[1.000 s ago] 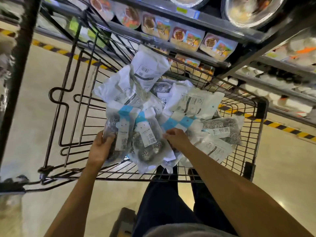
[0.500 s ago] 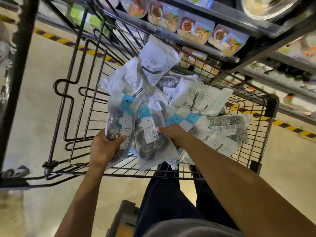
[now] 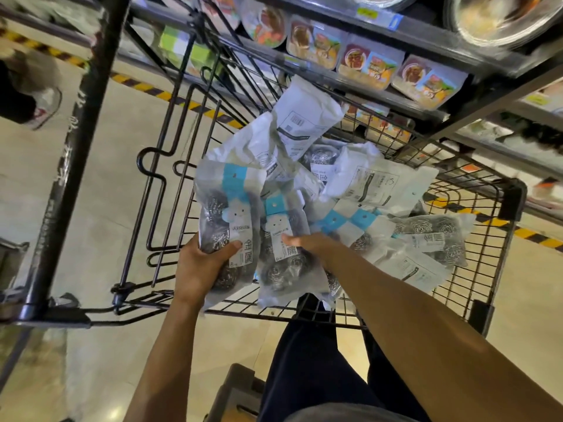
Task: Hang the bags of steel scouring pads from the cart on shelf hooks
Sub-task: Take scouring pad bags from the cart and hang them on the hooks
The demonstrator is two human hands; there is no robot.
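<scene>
My left hand point(image 3: 201, 269) grips the lower end of one bag of scouring pads point(image 3: 228, 214), thumb across the front label and fingers curled behind it. The bag stands tilted up, with its blue header strip at the far end from my palm. Just to the right of it, my right hand point(image 3: 307, 242) rests on a second bag point(image 3: 283, 260), thumb lying on its white label. The other fingers are hidden beneath the packaging, so I cannot tell whether they clamp it or merely touch it. The two hands are near each other but apart, and the two bags overlap at their edges. Beyond and to the right of my right hand, the rest of the bags point(image 3: 374, 184) lie heaped in the wire cart point(image 3: 158, 208), some face down. Further ahead of both hands a shelf point(image 3: 426, 35) carries food packs point(image 3: 368, 63).
</scene>
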